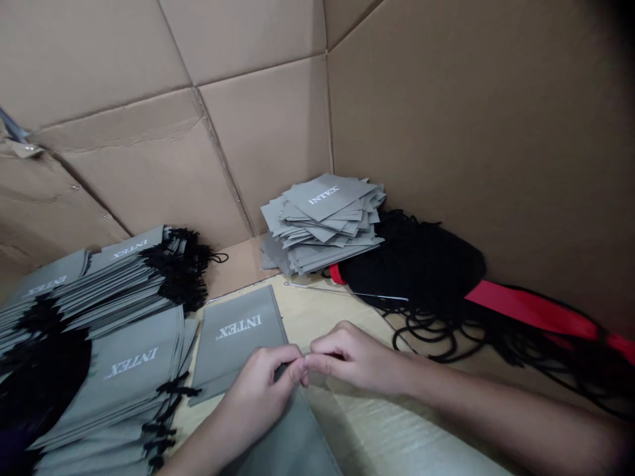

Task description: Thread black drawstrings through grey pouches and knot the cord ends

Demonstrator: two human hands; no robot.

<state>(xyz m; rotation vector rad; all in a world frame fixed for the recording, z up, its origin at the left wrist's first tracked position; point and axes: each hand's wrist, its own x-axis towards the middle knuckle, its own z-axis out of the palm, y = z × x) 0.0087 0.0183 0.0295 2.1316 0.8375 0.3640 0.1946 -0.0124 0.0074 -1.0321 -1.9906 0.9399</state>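
My left hand (260, 390) is closed at the top corner of a grey fabric pouch (292, 439), which hangs toward the bottom of the view. Its thumb and fingers pinch the edge. My right hand (347, 354) meets it there, fingers closed in a pinch at the same corner; what lies between its fingertips is too small to make out. Behind my left hand, another grey pouch (238, 357) marked INTEX lies flat on the pale table surface (327, 311). A thin metal rod (347, 291) lies beyond my hands.
Piles of grey pouches with black cords (133, 363) stand at the left. A messy stack of grey pouches (322, 225) sits at the back. Black cords (417, 258) with a red band (536, 311) lie at the right. Cardboard walls (268, 119) enclose the back and right.
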